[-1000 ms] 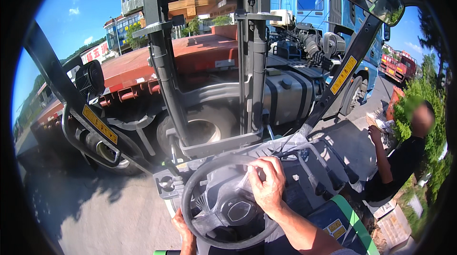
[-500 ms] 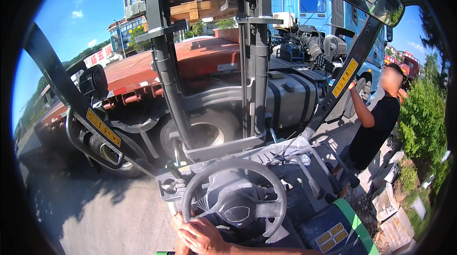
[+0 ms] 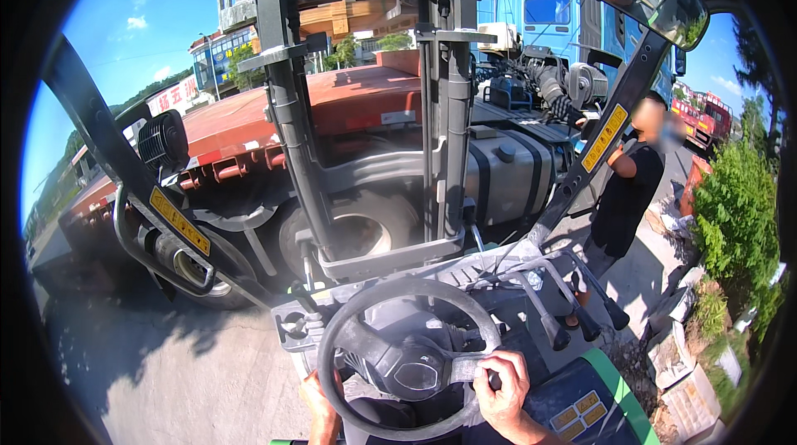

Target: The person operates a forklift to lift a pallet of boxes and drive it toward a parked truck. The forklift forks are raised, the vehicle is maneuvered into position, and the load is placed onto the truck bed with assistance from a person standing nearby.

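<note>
A grey steering wheel [image 3: 365,295] with a dark centre pad is in front of me at the lower middle. My left hand [image 3: 320,402] is at its lower left rim, closed against it, with some fingers hidden behind the rim. At the right spoke my right hand [image 3: 503,395] curls its fingers and thumb round the rim. Several black-knobbed control levers [image 3: 551,330] stand a little beyond and to the right of that hand. Left of the wheel, a small dark lever [image 3: 304,300] rises from the dash.
The forklift mast [image 3: 452,129] rises ahead, wooden slats [image 3: 340,17] high behind it. Close beyond stands a truck with a red flatbed [image 3: 224,125] and blue cab [image 3: 548,9]. A person in black [image 3: 627,196] stands at the right, near bushes [image 3: 730,212] and stone blocks [image 3: 693,399].
My right hand has moved from the left rim, over my left hand, to the wheel's right side. The wheel has turned a little. The person at the right has shifted left and away.
</note>
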Tool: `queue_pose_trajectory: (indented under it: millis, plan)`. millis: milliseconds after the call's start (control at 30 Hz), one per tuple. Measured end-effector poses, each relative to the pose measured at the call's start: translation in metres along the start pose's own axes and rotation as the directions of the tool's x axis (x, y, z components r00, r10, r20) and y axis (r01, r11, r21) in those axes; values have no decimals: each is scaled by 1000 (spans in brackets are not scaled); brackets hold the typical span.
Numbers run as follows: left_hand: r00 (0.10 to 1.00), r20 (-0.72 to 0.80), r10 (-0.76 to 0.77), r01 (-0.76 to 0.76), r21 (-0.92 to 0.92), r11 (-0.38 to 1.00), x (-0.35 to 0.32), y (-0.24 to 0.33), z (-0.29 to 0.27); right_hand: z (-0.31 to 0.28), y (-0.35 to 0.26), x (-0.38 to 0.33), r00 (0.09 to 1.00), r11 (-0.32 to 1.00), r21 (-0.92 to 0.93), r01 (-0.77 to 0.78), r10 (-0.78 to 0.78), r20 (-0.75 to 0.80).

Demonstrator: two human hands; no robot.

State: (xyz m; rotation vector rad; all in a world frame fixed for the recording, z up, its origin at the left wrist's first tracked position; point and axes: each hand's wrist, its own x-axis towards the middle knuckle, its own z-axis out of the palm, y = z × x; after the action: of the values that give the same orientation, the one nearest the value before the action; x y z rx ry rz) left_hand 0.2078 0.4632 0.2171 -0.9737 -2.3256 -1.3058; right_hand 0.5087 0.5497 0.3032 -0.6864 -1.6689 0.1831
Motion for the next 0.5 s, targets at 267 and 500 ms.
queue_pose_trajectory:
  millis: [267, 500]
  plan:
    - [998, 40, -56, 59, -64, 996, -2, -1, -3, 98, -34, 107, 992, 981, 147, 126, -128, 5]
    - [992, 36, -117, 121, -164, 979, -2, -10, -4, 144, -113, 5, 871, 859, 422, 288, -418, 257]
